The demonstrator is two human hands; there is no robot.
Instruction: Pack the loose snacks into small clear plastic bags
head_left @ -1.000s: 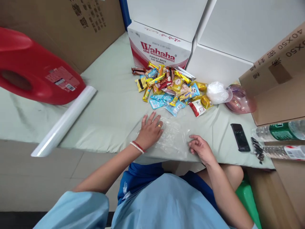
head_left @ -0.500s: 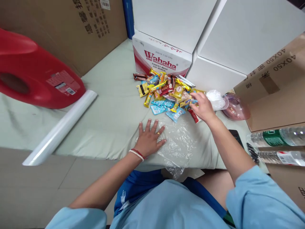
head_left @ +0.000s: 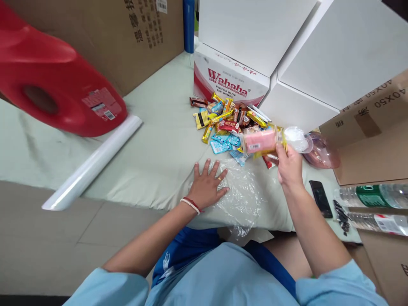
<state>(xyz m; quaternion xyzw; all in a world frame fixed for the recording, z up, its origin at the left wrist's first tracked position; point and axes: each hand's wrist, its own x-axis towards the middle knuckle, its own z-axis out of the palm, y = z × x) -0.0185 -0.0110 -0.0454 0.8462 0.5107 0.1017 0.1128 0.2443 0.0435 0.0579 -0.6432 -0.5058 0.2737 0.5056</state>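
My left hand [head_left: 208, 183] lies flat with fingers spread on a clear plastic bag [head_left: 244, 197] spread over the pale green cloth [head_left: 159, 144]. My right hand [head_left: 288, 165] is raised above the bag's right side and grips a pink snack packet [head_left: 259, 141], with a yellow wrapper showing behind it. Just beyond both hands lies a pile of wrapped snacks [head_left: 228, 121] in yellow, blue and red wrappers.
A Wahaha box [head_left: 229, 80] and white boxes [head_left: 306, 63] stand behind the pile. A red jug [head_left: 54, 85] and a white roll [head_left: 92, 163] lie at left. A crumpled clear bag [head_left: 296, 138], pink bowl [head_left: 321, 151], phone [head_left: 320, 197], water bottles [head_left: 372, 195] and cardboard box [head_left: 369, 136] are at right.
My right hand went from the bag's edge out to the snack pile and came back up holding a pink packet. My left hand stayed flat on the plastic bag.
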